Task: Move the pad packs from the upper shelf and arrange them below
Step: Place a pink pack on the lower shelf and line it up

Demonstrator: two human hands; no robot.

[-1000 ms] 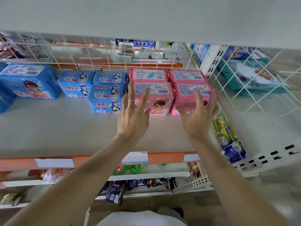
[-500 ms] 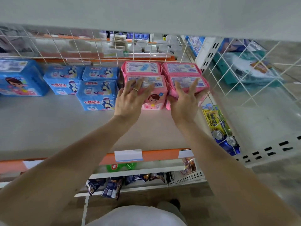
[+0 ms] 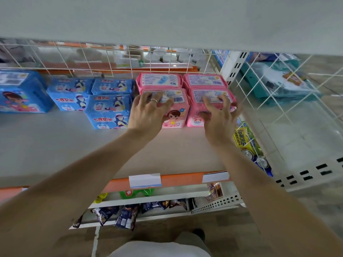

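Four pink pad packs sit at the centre right of the frame on a pale grey shelf (image 3: 55, 145), two in front and two behind. The left hand (image 3: 146, 115) lies with its fingers curled over the top of the front left pink pack (image 3: 176, 115); the right hand (image 3: 219, 117) grips the front right pink pack (image 3: 213, 97) the same way. The back pink packs (image 3: 159, 80) lie touching them behind. Just left stand blue packs (image 3: 107, 112), with a larger blue pack (image 3: 20, 93) at the far left. A white wire grid (image 3: 92, 58) closes the back, and more wire mesh (image 3: 278, 101) the right side. Drink cans (image 3: 258, 158) lie at lower right beyond the shelf edge. An orange strip (image 3: 176, 179) with white labels fronts the shelf; snack packets (image 3: 126, 217) hang on shelves below.
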